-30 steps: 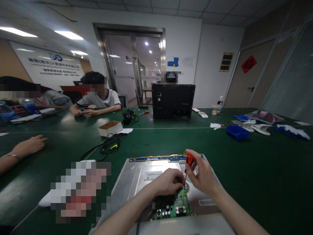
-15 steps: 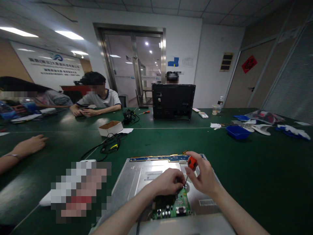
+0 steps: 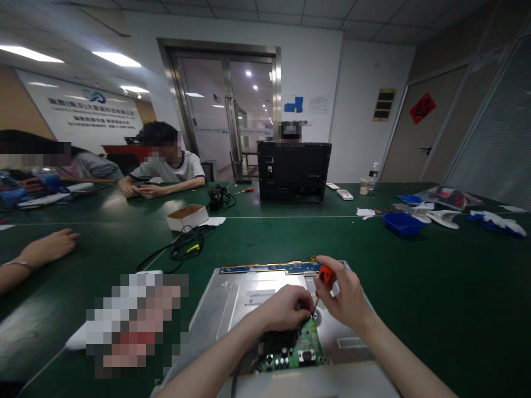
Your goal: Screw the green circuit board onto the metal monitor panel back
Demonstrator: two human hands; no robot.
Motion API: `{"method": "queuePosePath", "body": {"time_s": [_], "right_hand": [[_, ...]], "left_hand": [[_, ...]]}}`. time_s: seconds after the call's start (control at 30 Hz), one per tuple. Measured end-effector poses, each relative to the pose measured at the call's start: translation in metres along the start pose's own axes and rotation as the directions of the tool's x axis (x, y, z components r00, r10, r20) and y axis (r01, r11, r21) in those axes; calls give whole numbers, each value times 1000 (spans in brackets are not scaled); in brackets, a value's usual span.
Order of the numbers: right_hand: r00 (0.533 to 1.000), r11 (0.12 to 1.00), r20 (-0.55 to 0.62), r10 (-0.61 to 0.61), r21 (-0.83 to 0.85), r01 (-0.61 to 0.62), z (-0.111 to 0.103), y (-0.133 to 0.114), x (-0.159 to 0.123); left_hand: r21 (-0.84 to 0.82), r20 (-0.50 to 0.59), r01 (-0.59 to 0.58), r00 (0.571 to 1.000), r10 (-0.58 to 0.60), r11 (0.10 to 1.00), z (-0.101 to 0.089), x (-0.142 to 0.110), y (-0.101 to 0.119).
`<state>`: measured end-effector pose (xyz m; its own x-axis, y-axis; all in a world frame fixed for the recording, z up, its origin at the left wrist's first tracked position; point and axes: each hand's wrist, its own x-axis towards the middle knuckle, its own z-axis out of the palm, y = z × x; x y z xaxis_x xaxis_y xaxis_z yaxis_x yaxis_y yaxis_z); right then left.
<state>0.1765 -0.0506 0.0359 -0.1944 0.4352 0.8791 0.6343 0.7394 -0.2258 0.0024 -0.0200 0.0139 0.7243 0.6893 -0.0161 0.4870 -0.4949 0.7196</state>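
The right hand (image 3: 346,290) is gripping the screwdriver with an orange-red and black handle (image 3: 326,275) between thumb and fingers, and the thin metal shaft is slanting down to the upper edge of the green printed circuit board (image 3: 309,345). The left hand (image 3: 288,309) is curling its fingers beside the shaft's lower end, over the board; whether they are pinching anything is hidden, so its grip cannot be told. The board is lying on the broad silver metal panel (image 3: 232,298), which is resting on the dark green tabletop (image 3: 415,287). The narrow blue circuit strip (image 3: 265,269) is running along the panel's far edge. Beyond the panel, the black-backed monitor (image 3: 294,172) is standing upright, while the tangled black cable (image 3: 182,243) is lying near the open white cardboard box (image 3: 187,218)
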Motion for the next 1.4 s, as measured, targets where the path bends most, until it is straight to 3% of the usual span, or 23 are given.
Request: {"method": "queuePosePath", "body": {"time_s": [0.27,0.53,0.93,1.17,1.4], "right_hand": [[999,1000,27,-19,-14,20,-2,1,0],[996,994,88,-14,109,5,-7,-5,4],[1000,1000,9,-4,-24,4,2,2,-1],[998,998,60,-33,48,30,-4,-3,3],[998,998,54,19,63,-23,-3,-2,1]], "left_hand": [[-14,-2,-21,1000,21,1000,3,2,-7],[-13,-22,1,1000,-1,1000,2,1,-2],[-25,-2,0,1000,0,1000,2,2,-6],[-65,-17,-7,1000,6,998,1,1,-3],[-78,-4,0,1000,-1,997,2,3,-5]]}}
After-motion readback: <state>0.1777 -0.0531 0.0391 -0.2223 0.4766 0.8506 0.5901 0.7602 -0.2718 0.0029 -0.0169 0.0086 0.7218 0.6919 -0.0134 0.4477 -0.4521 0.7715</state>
